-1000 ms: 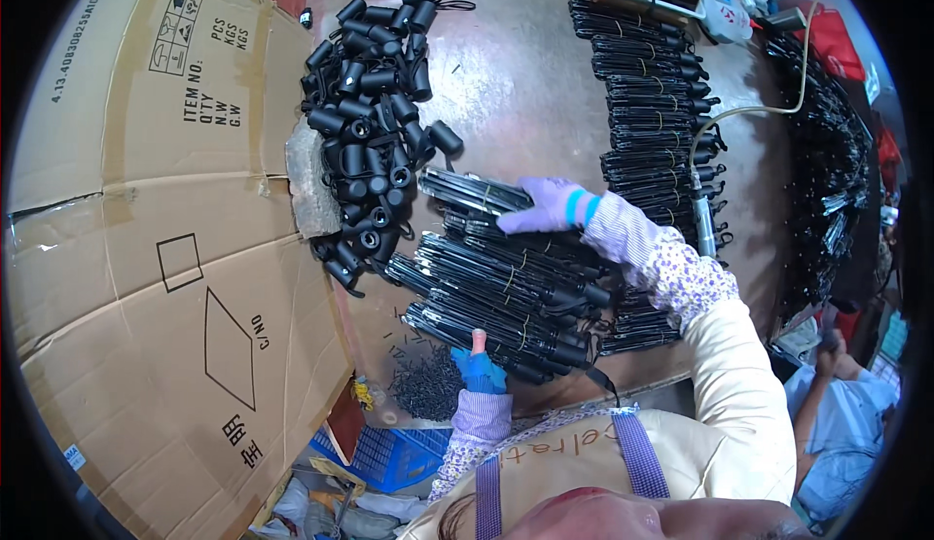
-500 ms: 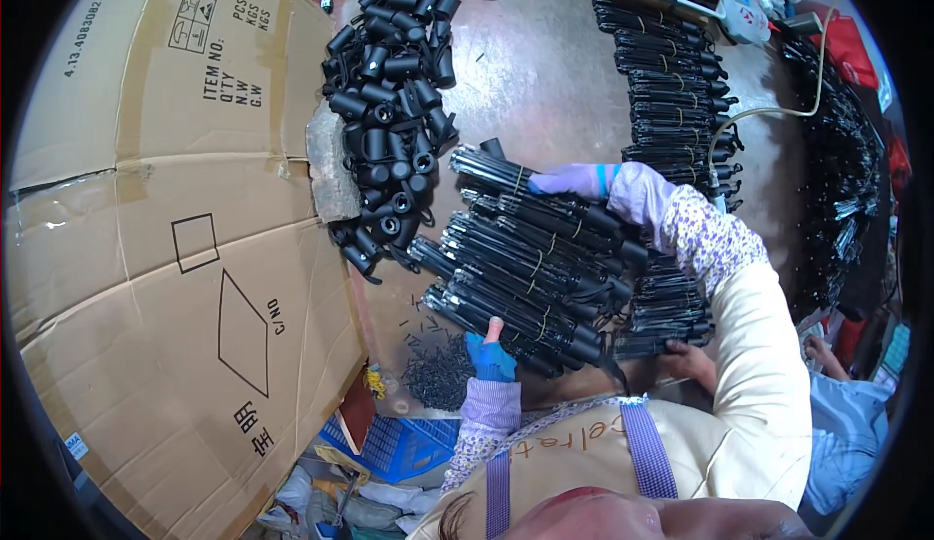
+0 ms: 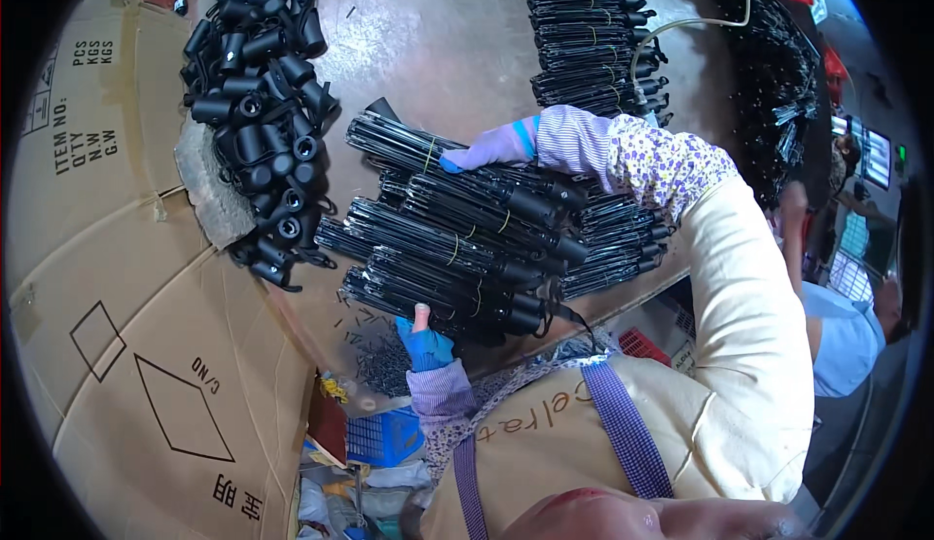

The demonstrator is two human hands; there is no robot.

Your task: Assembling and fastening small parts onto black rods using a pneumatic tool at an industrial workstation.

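Observation:
My two hands hold a stack of black folding umbrella frames (image 3: 428,204), tied in bundles with thin yellow bands, above the table. My right hand (image 3: 491,148), in a purple glove with blue fingertips, closes over the far side of the stack. On the near side my left hand (image 3: 426,343), in a blue glove with a bare thumb, grips the lowest bundle, its thumb pointing up. Silvery rib ends face left, and black handles with straps face right. The fingers under the stack are hidden.
Loose black handles (image 3: 258,141) lie heaped at the left, beside a stone block (image 3: 206,185) and a large cardboard box (image 3: 126,277). More bundled frames (image 3: 584,29) line the table's right. Small black pieces (image 3: 384,360) lie near the front edge. Another person's arm (image 3: 793,229) shows at right.
The view has swung rightward, so the table's things sit farther left. Both hands keep hold of the stack. The other person's hand has left the bundles by the table's front edge.

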